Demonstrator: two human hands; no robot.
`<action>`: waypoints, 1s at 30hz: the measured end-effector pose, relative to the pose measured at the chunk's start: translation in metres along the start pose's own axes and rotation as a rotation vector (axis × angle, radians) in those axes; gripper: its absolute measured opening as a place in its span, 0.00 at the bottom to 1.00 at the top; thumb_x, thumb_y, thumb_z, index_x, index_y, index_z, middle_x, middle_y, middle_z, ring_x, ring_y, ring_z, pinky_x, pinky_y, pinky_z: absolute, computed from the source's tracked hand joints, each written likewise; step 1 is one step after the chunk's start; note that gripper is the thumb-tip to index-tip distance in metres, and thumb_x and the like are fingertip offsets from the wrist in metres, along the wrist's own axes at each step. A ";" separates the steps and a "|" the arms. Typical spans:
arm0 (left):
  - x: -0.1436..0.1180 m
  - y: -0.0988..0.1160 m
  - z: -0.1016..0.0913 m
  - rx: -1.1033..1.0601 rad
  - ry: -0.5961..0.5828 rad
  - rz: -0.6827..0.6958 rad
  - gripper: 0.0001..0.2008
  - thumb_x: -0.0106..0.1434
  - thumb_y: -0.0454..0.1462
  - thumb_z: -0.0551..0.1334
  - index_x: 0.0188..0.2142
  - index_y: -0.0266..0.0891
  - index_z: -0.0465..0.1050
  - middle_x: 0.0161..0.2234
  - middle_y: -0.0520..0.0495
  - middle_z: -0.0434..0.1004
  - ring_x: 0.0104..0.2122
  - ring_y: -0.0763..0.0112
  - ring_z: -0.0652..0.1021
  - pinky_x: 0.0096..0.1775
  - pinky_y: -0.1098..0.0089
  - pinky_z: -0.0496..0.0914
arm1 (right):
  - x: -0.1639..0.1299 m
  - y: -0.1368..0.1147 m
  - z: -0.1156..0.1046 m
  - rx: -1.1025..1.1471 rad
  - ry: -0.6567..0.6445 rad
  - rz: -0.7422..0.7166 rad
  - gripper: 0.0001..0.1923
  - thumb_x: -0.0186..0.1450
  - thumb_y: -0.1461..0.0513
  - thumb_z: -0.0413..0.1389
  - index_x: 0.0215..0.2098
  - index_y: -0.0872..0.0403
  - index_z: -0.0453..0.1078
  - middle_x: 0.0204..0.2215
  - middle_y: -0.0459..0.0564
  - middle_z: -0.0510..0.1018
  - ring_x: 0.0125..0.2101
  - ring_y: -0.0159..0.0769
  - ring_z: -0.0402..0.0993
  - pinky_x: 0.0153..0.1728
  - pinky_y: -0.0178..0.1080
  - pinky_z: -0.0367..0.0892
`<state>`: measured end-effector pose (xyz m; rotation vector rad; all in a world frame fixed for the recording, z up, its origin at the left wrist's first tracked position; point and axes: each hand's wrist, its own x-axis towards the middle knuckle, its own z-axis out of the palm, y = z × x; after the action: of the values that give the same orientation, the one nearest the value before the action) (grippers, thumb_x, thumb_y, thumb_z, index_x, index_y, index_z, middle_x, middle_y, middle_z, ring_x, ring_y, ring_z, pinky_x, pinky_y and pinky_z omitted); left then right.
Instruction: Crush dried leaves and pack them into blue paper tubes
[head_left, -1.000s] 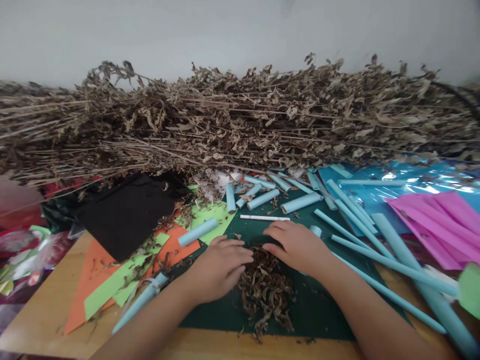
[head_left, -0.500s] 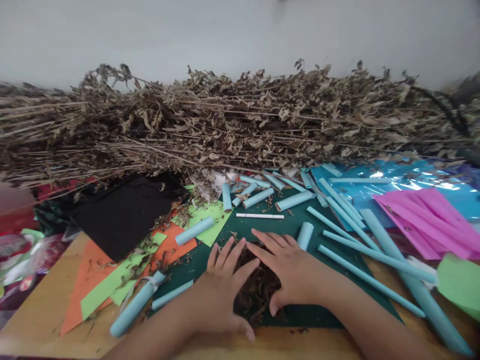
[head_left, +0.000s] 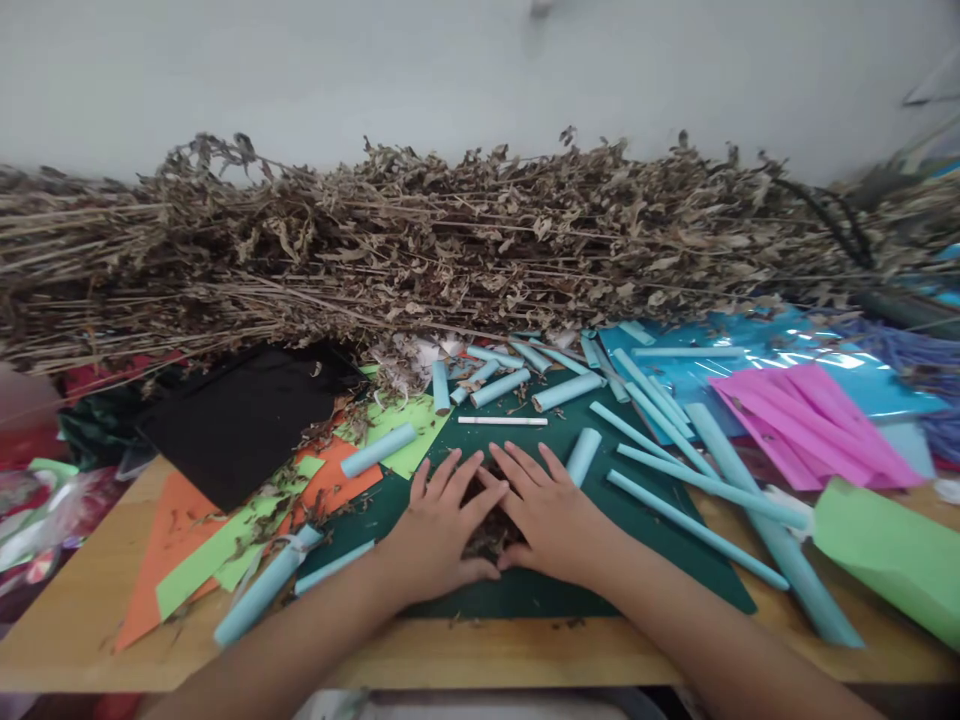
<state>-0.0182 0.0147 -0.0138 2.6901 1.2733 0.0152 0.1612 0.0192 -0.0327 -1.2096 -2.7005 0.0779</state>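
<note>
Your fingers (head_left: 450, 478) are spread flat and pressed down, not curled around anything: your left hand (head_left: 439, 530) and right hand (head_left: 551, 515) lie palm-down side by side, fingertips meeting, covering a small heap of dried leaf crumbs (head_left: 486, 535) that shows only in the gap between them. The heap sits on the dark green cutting mat (head_left: 637, 570), near the front edge of the wooden table (head_left: 480, 655). A thin white stick (head_left: 502, 421) lies just beyond your fingertips, pale blue paper rolls (head_left: 566, 392) are scattered behind and to the right, and a long pile of dried stalks (head_left: 420, 250) runs along the wall.
</note>
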 end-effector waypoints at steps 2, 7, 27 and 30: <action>0.004 -0.007 -0.005 -0.004 -0.023 -0.052 0.41 0.44 0.53 0.61 0.55 0.46 0.48 0.58 0.39 0.44 0.56 0.47 0.47 0.51 0.44 0.43 | 0.004 -0.002 0.001 -0.027 0.008 0.042 0.42 0.51 0.44 0.51 0.56 0.57 0.48 0.57 0.60 0.47 0.56 0.50 0.39 0.51 0.56 0.37; 0.012 -0.030 -0.029 -0.146 -0.115 -0.130 0.40 0.47 0.56 0.55 0.56 0.43 0.46 0.58 0.39 0.43 0.56 0.50 0.49 0.51 0.49 0.50 | 0.019 0.000 -0.008 -0.019 -0.018 0.089 0.42 0.51 0.45 0.52 0.57 0.56 0.47 0.56 0.60 0.49 0.55 0.50 0.42 0.51 0.56 0.40; 0.000 -0.033 0.009 -0.015 -0.089 -0.020 0.41 0.52 0.60 0.37 0.58 0.36 0.40 0.59 0.40 0.37 0.57 0.54 0.44 0.53 0.51 0.41 | 0.031 0.001 0.014 -0.113 -0.145 0.100 0.36 0.58 0.47 0.43 0.57 0.63 0.48 0.56 0.61 0.47 0.55 0.50 0.46 0.48 0.55 0.51; 0.001 -0.033 0.015 -0.012 -0.065 -0.037 0.42 0.51 0.60 0.37 0.58 0.35 0.41 0.59 0.40 0.38 0.57 0.54 0.44 0.54 0.52 0.41 | 0.031 -0.001 0.017 -0.149 -0.132 0.103 0.35 0.58 0.48 0.43 0.56 0.63 0.48 0.56 0.61 0.47 0.55 0.50 0.46 0.48 0.55 0.51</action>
<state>-0.0415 0.0334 -0.0334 2.6334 1.2997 -0.0691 0.1367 0.0417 -0.0447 -1.4346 -2.7975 -0.0322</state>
